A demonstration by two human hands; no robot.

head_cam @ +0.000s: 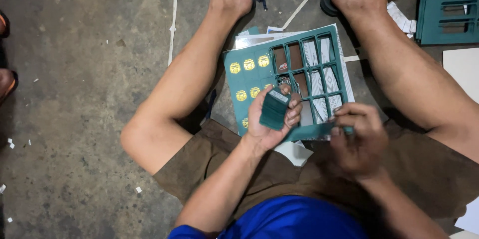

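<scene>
Left hand point(269, 119): fingers curled around small green card stack point(273, 111), frame centre.
Right hand point(357, 136): pinching green punched sheet point(259, 72) edge.

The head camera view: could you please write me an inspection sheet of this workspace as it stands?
Surface: bare grey concrete floor, stained, with the person seated on it.
Job's things: green die-cut card sheet lying between the legs, many windows punched out, some gold-printed labels left in; a stack of green cut-outs.
Clutter: white paper strips and small scraps on the floor; printed sheets under the card; more emptied green sheets at top right.
Grippers: left hand holds the stack; right hand pinches the card's near edge.
Cables: nothing seen.
Surroundings: another person's foot at the left edge.
</scene>
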